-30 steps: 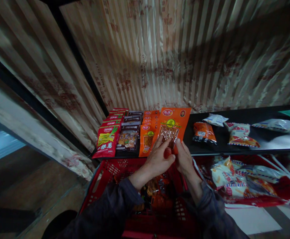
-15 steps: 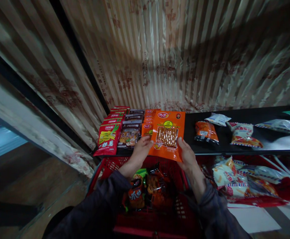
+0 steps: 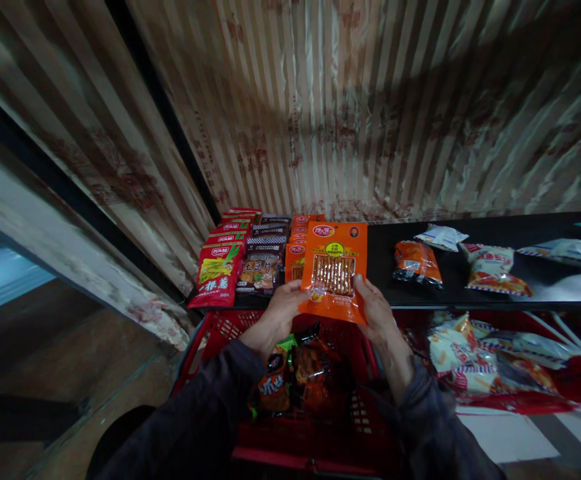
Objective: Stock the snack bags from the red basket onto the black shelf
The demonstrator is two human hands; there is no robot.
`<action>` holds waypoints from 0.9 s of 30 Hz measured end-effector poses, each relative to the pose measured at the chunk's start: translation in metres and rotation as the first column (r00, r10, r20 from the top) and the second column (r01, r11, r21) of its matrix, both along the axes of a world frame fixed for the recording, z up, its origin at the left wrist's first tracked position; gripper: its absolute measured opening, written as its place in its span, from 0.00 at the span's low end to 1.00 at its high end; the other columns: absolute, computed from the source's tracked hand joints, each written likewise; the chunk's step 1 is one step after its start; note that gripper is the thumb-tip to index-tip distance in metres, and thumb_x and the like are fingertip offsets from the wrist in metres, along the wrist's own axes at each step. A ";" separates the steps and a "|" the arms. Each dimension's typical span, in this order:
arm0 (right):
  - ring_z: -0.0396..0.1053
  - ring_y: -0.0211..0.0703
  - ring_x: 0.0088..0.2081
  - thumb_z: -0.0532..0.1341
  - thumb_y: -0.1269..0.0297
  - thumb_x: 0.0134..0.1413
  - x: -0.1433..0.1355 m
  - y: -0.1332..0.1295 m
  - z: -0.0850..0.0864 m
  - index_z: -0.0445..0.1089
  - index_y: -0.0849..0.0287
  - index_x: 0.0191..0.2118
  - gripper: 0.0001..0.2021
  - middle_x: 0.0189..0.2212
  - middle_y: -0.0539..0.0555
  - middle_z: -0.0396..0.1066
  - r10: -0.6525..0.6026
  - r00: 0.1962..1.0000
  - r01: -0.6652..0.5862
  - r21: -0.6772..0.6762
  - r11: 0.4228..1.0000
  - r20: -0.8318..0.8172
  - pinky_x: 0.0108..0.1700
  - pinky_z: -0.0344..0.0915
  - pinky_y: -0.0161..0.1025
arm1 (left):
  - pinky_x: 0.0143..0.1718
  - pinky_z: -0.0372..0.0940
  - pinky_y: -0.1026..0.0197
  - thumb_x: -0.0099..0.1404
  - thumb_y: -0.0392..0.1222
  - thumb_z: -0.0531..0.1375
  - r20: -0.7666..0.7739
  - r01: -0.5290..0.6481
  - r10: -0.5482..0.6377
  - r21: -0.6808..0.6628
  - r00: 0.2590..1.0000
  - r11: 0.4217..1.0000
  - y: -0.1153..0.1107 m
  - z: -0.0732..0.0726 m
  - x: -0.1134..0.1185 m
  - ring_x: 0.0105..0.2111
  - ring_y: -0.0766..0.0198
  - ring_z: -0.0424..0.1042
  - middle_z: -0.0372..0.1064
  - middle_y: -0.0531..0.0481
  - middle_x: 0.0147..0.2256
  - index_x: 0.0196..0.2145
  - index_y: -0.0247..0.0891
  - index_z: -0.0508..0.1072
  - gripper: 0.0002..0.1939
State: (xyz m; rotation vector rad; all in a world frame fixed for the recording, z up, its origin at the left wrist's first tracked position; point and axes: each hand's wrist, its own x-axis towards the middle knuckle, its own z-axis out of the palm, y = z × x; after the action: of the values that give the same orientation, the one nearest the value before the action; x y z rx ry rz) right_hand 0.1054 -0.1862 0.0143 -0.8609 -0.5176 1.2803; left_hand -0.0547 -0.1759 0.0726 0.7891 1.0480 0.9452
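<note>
An orange snack packet (image 3: pixel 337 270) with a clear window showing brown sticks is held upright at the shelf's front edge. My left hand (image 3: pixel 284 308) grips its lower left side, thumb on the front. On its lower right side my right hand (image 3: pixel 374 305) is closed the same way. Behind and to the left stands a row of matching orange packets (image 3: pixel 295 257), partly hidden by the held one. Beside them are rows of dark potato-slice packets (image 3: pixel 259 272) and red packets (image 3: pixel 216 270).
Loose snack bags, among them an orange bag (image 3: pixel 417 262) and a white-and-red bag (image 3: pixel 493 267), lie along the black shelf (image 3: pixel 370 233). Below my arms is a red basket (image 3: pixel 220 330) holding several snacks. A second red basket (image 3: pixel 510 405) with bags stands right. A striped curtain (image 3: pixel 290 120) hangs behind.
The view has shifted slightly. Both hands still hold the orange packet, which has moved a little left toward the row of matching packets.
</note>
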 end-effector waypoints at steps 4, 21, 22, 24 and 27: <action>0.78 0.55 0.39 0.73 0.45 0.37 0.002 -0.001 -0.001 0.74 0.53 0.36 0.22 0.33 0.52 0.80 0.029 0.999 -0.029 0.009 1.000 0.024 0.43 0.76 0.51 | 0.29 0.68 0.66 0.50 0.31 0.68 0.013 -0.009 0.009 0.006 1.000 1.000 0.001 -0.003 -0.003 0.24 0.67 0.73 0.75 0.50 0.26 0.28 0.35 0.75 0.07; 0.79 0.53 0.38 0.74 0.47 0.35 -0.001 -0.008 0.007 0.75 0.54 0.34 0.21 0.31 0.52 0.80 0.131 0.990 -0.130 -0.032 0.991 0.054 0.43 0.75 0.49 | 0.28 0.66 0.66 0.52 0.39 0.69 0.069 -0.118 0.116 0.022 0.991 0.993 0.006 -0.012 -0.011 0.23 0.68 0.71 0.73 0.54 0.25 0.28 0.37 0.72 0.09; 0.78 0.53 0.38 0.74 0.47 0.36 -0.001 -0.008 0.006 0.75 0.54 0.34 0.21 0.31 0.52 0.80 0.134 0.989 -0.133 -0.031 0.991 0.057 0.43 0.75 0.49 | 0.28 0.65 0.67 0.52 0.39 0.70 0.053 -0.130 0.129 0.023 0.990 0.991 0.009 -0.010 -0.012 0.24 0.69 0.71 0.73 0.54 0.26 0.29 0.37 0.73 0.09; 0.78 0.54 0.38 0.75 0.47 0.35 0.000 -0.009 0.006 0.76 0.55 0.34 0.21 0.31 0.52 0.81 0.138 0.989 -0.137 -0.031 0.990 0.054 0.43 0.75 0.49 | 0.30 0.65 0.67 0.53 0.39 0.70 0.044 -0.159 0.158 0.018 0.986 0.987 0.015 -0.004 -0.013 0.25 0.69 0.71 0.74 0.53 0.27 0.31 0.37 0.73 0.10; 0.78 0.53 0.37 0.76 0.47 0.32 0.002 -0.011 0.007 0.77 0.55 0.34 0.23 0.31 0.53 0.81 0.182 0.983 -0.180 -0.066 0.981 0.033 0.44 0.75 0.49 | 0.31 0.65 0.67 0.55 0.38 0.69 0.069 -0.198 0.197 0.004 0.978 0.980 0.026 0.010 -0.013 0.26 0.70 0.71 0.76 0.52 0.29 0.31 0.37 0.73 0.08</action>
State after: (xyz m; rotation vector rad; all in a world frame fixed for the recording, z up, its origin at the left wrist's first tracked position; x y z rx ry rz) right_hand 0.1069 -0.1973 0.0214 -0.9090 -0.6003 1.4546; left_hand -0.0674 -0.1503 0.0830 0.6646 1.0762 1.1399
